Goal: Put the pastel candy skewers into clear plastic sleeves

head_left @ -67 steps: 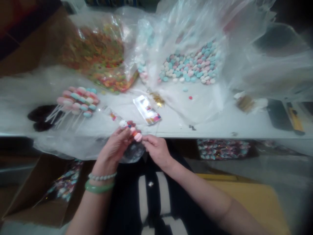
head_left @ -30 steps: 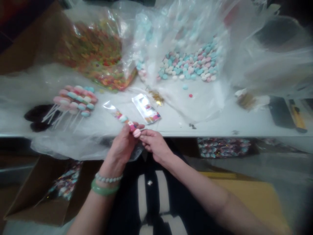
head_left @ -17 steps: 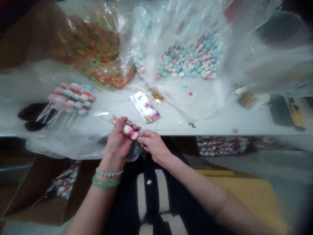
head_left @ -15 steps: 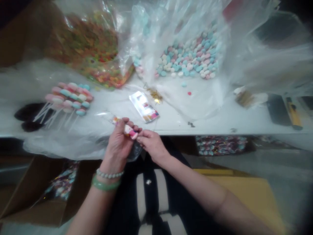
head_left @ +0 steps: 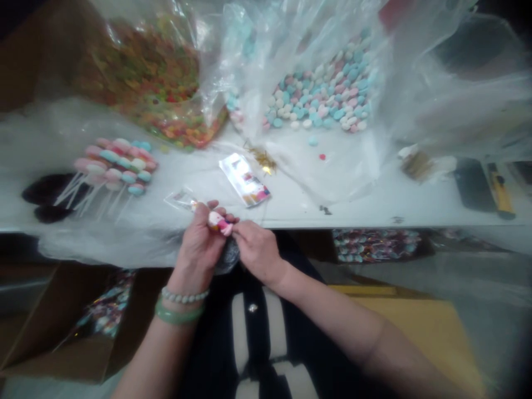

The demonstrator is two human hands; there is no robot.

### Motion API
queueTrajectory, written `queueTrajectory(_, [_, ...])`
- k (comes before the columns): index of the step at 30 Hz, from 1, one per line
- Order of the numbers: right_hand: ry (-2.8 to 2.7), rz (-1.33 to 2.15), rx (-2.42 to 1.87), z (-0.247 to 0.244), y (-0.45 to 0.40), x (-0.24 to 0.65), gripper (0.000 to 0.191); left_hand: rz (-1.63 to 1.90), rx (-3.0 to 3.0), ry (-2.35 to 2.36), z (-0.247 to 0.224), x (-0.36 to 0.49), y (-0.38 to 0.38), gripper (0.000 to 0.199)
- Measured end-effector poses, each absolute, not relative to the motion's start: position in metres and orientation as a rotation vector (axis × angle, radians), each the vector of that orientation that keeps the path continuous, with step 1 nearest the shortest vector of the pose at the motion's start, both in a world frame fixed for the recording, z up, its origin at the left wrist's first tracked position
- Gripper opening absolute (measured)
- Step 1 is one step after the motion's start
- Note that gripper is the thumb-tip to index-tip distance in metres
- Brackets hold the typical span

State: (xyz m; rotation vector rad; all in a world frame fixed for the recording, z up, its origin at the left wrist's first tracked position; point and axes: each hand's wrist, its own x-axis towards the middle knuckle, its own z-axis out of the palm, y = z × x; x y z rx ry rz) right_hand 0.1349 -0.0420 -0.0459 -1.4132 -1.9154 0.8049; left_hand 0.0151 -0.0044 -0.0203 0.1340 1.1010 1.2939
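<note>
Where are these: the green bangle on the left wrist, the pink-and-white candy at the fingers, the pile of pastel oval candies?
Glossy green bangle (head_left: 178,315), head view, on its front curve.
Pink-and-white candy (head_left: 218,223), head view, on its middle.
Pile of pastel oval candies (head_left: 324,97), head view, on the pile's middle.

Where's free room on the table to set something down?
Free patch: white table top, right of the printed packet, below the pastel candy pile, along the front edge. Crowded: around the candy stick in the left hand, by the right hand, and at the lollipop bunch.
</note>
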Motion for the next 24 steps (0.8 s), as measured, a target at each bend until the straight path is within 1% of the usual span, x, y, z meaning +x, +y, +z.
queueTrajectory(3, [-1.835, 0.875, -1.410, -0.049, -0.037, 0.139, 0.018, 1.251, 0.157, 1.216, -0.022, 0.004, -0.002, 0.020])
queueTrajectory(7, [-1.874, 0.880, -1.332, -0.050, -0.032, 0.147, 0.017, 1.173, 0.216, 1.288, -0.020, -0.007, -0.003, 0.014])
queueTrajectory(10, [-1.975, 0.827, -1.274, -0.053, -0.030, 0.152, 0.020, 1.146, 0.212, 1.313, -0.016, -0.009, -0.005, 0.020])
queueTrajectory(14, [-2.173, 0.648, -1.278, -0.060, -0.031, 0.157, 0.024, 1.078, 0.211, 1.331, -0.011, -0.007, -0.006, 0.031])
queueTrajectory(18, [-2.195, 0.549, -1.295, -0.059, -0.032, 0.153, 0.028, 1.065, 0.239, 1.305, -0.010, 0.003, -0.007, 0.033])
queueTrajectory(20, [-2.128, 0.621, -1.288, -0.056, -0.032, 0.150, 0.029, 1.050, 0.240, 1.296, -0.011, 0.008, -0.008, 0.036])
queueTrajectory(22, [-1.992, 0.776, -1.286, -0.054, -0.032, 0.147, 0.026, 1.028, 0.230, 1.274, -0.013, 0.009, -0.009, 0.040])
queueTrajectory(24, [-1.806, 0.955, -1.282, -0.053, -0.032, 0.145, 0.022, 1.046, 0.228, 1.256, -0.016, 0.005, -0.008, 0.039])
